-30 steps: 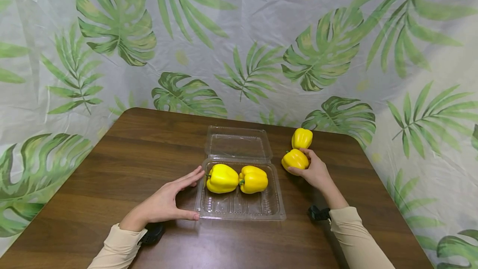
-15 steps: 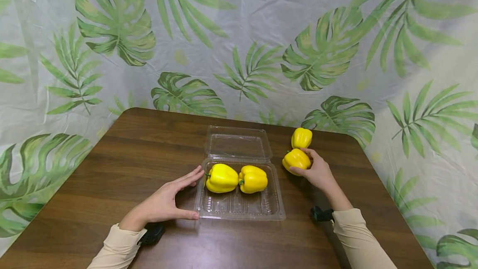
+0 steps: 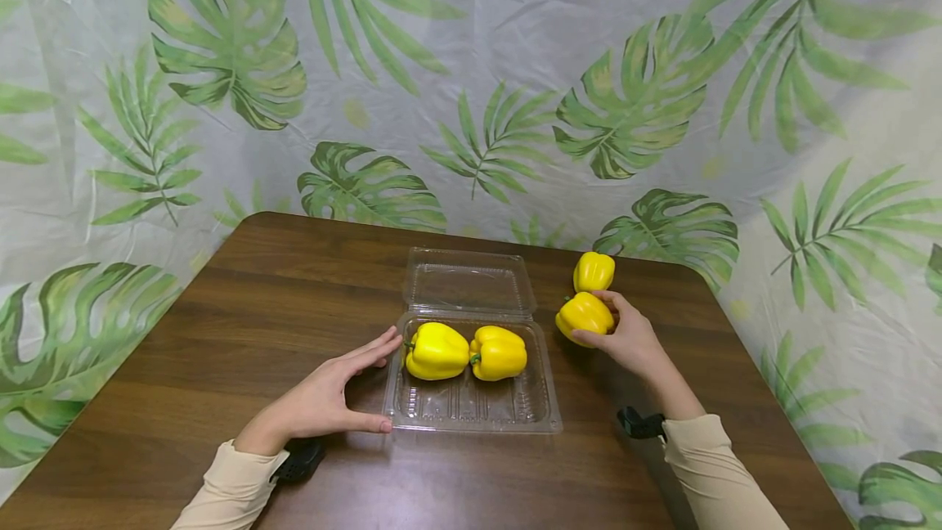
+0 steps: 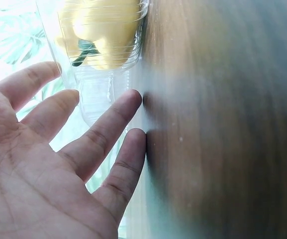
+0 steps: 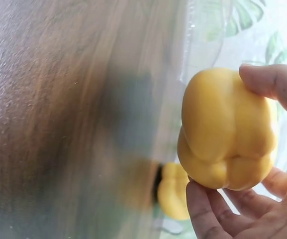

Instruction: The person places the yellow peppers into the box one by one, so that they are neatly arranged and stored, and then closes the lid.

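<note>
1. Left hand (image 3: 318, 399) (head view) is being spread against the container (image 3: 471, 411); right of it, a pepper (image 3: 583, 314) is being gripped by the right hand (image 3: 633, 338).
2. Left wrist: the container is apparently being steadied.
3. Right wrist: the pepper is being pinched, presumably for control.

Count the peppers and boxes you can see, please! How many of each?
Clear plastic box: 1
Yellow peppers: 4 (2 in the box, 1 in the right hand, 1 on the table)
Total: 5
</note>
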The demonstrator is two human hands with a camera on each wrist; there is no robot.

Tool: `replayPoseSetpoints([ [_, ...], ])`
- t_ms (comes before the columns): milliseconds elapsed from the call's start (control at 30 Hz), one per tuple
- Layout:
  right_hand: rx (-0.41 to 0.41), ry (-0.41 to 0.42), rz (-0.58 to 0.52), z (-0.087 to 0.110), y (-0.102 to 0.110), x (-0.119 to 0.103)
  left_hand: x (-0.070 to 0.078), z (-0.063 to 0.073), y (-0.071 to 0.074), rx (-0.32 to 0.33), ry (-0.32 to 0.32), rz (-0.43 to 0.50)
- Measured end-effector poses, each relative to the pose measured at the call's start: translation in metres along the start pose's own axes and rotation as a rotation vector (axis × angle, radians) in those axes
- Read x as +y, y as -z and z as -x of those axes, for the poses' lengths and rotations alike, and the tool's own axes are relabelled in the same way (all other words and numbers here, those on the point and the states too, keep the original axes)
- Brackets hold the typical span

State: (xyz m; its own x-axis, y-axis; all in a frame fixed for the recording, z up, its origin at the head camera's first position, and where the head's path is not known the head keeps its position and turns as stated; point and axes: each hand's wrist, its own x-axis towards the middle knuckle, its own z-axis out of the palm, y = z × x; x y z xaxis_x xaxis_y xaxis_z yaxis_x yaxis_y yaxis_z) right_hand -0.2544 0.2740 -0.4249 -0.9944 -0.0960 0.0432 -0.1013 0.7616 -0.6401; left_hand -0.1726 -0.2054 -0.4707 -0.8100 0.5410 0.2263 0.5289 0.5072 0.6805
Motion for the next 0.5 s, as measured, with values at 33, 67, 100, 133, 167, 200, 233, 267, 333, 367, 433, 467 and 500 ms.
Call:
replayPoseSetpoints([
  [33,-0.005,0.004,0.000,0.001,0.001,-0.001,0.000,0.000,0.000,0.000,0.000,0.000],
  [67,-0.008,0.007,0.002,0.001,0.001,-0.002,0.000,0.000,0.000,0.000,0.000,-0.001],
  [100,-0.010,0.011,0.002,0.002,0.002,-0.003,0.000,0.000,0.000,0.000,0.000,-0.001],
  [133,-0.013,0.017,0.003,0.002,0.002,-0.005,0.000,0.000,0.000,0.001,0.000,-0.002],
  [167,-0.018,0.025,0.004,0.003,0.003,-0.007,0.000,0.000,0.000,0.001,0.001,-0.002],
  [200,-0.022,0.033,0.004,0.003,0.004,-0.008,0.000,0.000,0.000,0.001,0.002,-0.002],
  [233,-0.027,0.039,0.002,0.004,0.004,-0.010,0.000,0.000,0.000,0.001,0.003,-0.002],
  [267,-0.031,0.045,0.003,0.005,0.005,-0.012,0.000,0.000,0.000,0.001,0.004,-0.002],
  [333,-0.041,0.059,0.002,0.006,0.006,-0.015,0.000,0.000,0.000,0.001,0.005,-0.002],
  [367,-0.047,0.065,0.002,0.006,0.007,-0.017,0.000,0.000,0.000,0.000,0.006,-0.002],
  [433,-0.055,0.077,0.000,0.008,0.008,-0.021,0.001,0.000,0.000,0.000,0.007,-0.003],
  [467,-0.059,0.084,0.001,0.009,0.009,-0.023,0.001,0.000,0.000,0.000,0.007,-0.003],
  [500,-0.063,0.090,0.000,0.009,0.010,-0.024,0.001,0.000,0.000,0.001,0.007,-0.004],
])
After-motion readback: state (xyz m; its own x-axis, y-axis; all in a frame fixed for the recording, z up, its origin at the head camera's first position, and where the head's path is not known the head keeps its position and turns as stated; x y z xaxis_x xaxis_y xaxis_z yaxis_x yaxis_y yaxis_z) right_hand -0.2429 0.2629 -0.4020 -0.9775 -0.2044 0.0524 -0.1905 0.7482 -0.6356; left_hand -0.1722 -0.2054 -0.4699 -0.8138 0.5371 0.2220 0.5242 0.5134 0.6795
